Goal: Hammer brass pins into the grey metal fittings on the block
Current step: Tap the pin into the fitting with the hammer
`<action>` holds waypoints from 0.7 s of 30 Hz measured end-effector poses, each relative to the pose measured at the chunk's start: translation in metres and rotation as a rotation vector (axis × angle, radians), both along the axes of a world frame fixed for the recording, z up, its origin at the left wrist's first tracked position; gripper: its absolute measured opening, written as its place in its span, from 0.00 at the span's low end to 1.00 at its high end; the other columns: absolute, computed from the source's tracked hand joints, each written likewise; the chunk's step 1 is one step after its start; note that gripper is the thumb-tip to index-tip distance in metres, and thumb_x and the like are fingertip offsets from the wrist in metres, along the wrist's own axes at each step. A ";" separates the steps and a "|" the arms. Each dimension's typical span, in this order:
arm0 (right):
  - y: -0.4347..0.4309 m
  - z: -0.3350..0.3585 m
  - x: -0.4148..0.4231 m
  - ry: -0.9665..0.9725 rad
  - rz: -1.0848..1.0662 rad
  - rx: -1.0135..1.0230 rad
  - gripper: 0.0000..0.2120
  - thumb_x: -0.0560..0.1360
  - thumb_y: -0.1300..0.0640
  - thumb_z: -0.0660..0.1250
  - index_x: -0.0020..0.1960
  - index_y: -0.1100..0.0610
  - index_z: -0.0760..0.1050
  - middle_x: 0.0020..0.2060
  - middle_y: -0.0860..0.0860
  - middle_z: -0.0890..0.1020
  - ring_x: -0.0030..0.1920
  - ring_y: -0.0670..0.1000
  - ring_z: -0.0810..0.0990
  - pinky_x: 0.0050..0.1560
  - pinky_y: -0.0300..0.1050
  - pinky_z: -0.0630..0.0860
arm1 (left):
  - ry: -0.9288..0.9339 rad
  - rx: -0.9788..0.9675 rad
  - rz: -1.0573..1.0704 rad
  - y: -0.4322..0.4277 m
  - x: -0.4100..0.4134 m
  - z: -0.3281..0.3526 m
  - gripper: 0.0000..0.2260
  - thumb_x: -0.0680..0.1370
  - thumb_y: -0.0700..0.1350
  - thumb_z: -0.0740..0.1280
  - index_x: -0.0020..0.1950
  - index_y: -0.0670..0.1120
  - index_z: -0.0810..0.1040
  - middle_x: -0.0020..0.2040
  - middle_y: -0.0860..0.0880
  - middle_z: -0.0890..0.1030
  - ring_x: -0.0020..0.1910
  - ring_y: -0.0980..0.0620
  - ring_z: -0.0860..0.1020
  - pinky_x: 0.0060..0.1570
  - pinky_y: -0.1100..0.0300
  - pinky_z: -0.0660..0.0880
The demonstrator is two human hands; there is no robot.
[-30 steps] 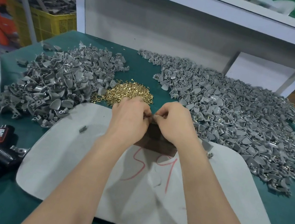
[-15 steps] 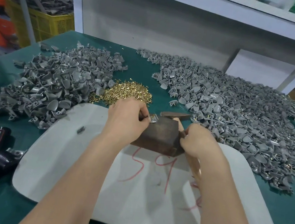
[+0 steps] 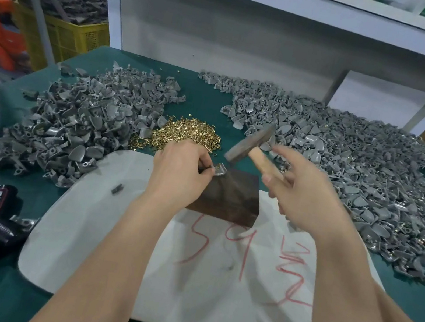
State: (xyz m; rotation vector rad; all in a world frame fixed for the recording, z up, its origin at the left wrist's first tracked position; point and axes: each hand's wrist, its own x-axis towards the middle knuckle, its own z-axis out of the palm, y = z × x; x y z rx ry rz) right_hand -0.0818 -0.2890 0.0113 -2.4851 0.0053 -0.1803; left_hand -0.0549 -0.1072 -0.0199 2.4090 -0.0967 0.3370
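Head view: left hand (image 3: 180, 168) has its fingers curled tight, thumb and forefinger pinching a grey fitting (image 3: 220, 168) onto the far-left corner of the dark block (image 3: 230, 195), which lies under and just right of those fingertips. Right hand (image 3: 305, 194) wraps the wooden handle of the hammer (image 3: 249, 144) close under the head. It is motion-blurred, so I can't tell the exact finger spread; the head hangs tilted just above the fitting, not touching. Brass pins (image 3: 187, 135) are piled just beyond the left knuckles.

Workshop: heaped grey fittings (image 3: 84, 124), brass pins (image 3: 187, 135), hammer (image 3: 250, 147).
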 end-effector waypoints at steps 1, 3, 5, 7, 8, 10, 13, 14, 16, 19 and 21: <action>0.004 0.002 -0.003 -0.131 -0.009 -0.043 0.20 0.77 0.53 0.64 0.67 0.40 0.69 0.50 0.47 0.82 0.42 0.50 0.78 0.45 0.46 0.76 | 0.000 0.009 0.001 0.000 0.000 -0.001 0.03 0.74 0.47 0.71 0.40 0.51 0.81 0.45 0.51 0.81 0.50 0.45 0.77 0.53 0.49 0.74; 0.013 0.010 -0.013 -0.376 -0.043 0.008 0.22 0.77 0.54 0.64 0.69 0.40 0.68 0.56 0.45 0.81 0.52 0.49 0.80 0.57 0.46 0.75 | -0.004 0.011 -0.010 0.001 0.002 -0.002 0.03 0.74 0.46 0.71 0.42 0.49 0.83 0.43 0.50 0.82 0.50 0.44 0.78 0.52 0.49 0.75; 0.018 0.014 -0.019 -0.393 -0.004 -0.057 0.22 0.77 0.54 0.64 0.68 0.37 0.68 0.58 0.41 0.80 0.55 0.47 0.79 0.60 0.43 0.74 | -0.009 -0.009 -0.018 0.001 0.002 -0.002 0.03 0.74 0.45 0.70 0.42 0.48 0.84 0.42 0.49 0.83 0.49 0.44 0.79 0.51 0.50 0.75; 0.018 0.006 -0.023 -0.217 0.074 -0.236 0.23 0.77 0.54 0.63 0.68 0.35 0.67 0.58 0.40 0.79 0.55 0.48 0.79 0.56 0.42 0.73 | -0.006 -0.004 -0.012 0.002 0.003 -0.002 0.03 0.74 0.45 0.70 0.43 0.47 0.84 0.43 0.48 0.83 0.50 0.44 0.79 0.51 0.49 0.75; 0.017 0.005 -0.025 -0.178 0.066 -0.271 0.23 0.77 0.53 0.63 0.67 0.34 0.66 0.58 0.40 0.80 0.54 0.49 0.79 0.54 0.42 0.73 | -0.007 -0.009 -0.011 0.001 0.002 -0.002 0.03 0.74 0.44 0.71 0.43 0.47 0.84 0.43 0.48 0.83 0.49 0.44 0.79 0.52 0.49 0.75; 0.017 0.010 -0.027 -0.319 0.011 -0.206 0.24 0.77 0.54 0.64 0.65 0.30 0.66 0.57 0.34 0.77 0.55 0.47 0.79 0.55 0.39 0.72 | -0.019 -0.044 -0.023 0.001 0.002 -0.002 0.03 0.74 0.44 0.71 0.42 0.46 0.84 0.43 0.47 0.83 0.48 0.43 0.79 0.51 0.49 0.75; 0.018 0.013 -0.029 -0.458 0.011 -0.071 0.26 0.77 0.57 0.64 0.64 0.28 0.66 0.59 0.30 0.74 0.59 0.44 0.78 0.63 0.42 0.71 | -0.026 -0.046 -0.034 0.000 0.004 -0.004 0.04 0.74 0.43 0.71 0.41 0.45 0.84 0.42 0.47 0.83 0.47 0.42 0.79 0.50 0.49 0.76; 0.021 0.011 -0.031 -0.403 0.064 -0.123 0.26 0.77 0.57 0.64 0.66 0.31 0.66 0.61 0.33 0.75 0.60 0.45 0.77 0.64 0.45 0.72 | -0.016 -0.053 -0.022 0.001 0.003 -0.004 0.04 0.74 0.43 0.71 0.41 0.45 0.84 0.42 0.47 0.83 0.48 0.42 0.79 0.50 0.49 0.76; 0.025 0.004 -0.035 -0.236 0.125 -0.259 0.24 0.77 0.57 0.63 0.67 0.33 0.66 0.62 0.38 0.77 0.60 0.48 0.78 0.61 0.47 0.74 | -0.016 -0.077 -0.008 0.001 0.002 -0.003 0.03 0.73 0.42 0.72 0.41 0.45 0.84 0.42 0.47 0.83 0.48 0.42 0.79 0.50 0.49 0.76; 0.024 0.008 -0.033 -0.383 0.041 -0.186 0.24 0.78 0.57 0.63 0.67 0.34 0.67 0.60 0.39 0.78 0.59 0.47 0.78 0.59 0.46 0.74 | -0.038 -0.054 -0.029 0.001 0.001 -0.002 0.04 0.74 0.43 0.72 0.41 0.44 0.84 0.41 0.45 0.83 0.47 0.41 0.79 0.49 0.49 0.76; 0.024 0.011 -0.031 -0.438 0.045 -0.054 0.25 0.78 0.58 0.62 0.67 0.32 0.66 0.62 0.37 0.77 0.61 0.44 0.77 0.64 0.47 0.72 | -0.045 -0.030 -0.028 0.000 0.002 -0.002 0.05 0.74 0.43 0.71 0.41 0.43 0.84 0.41 0.45 0.83 0.46 0.41 0.79 0.49 0.49 0.76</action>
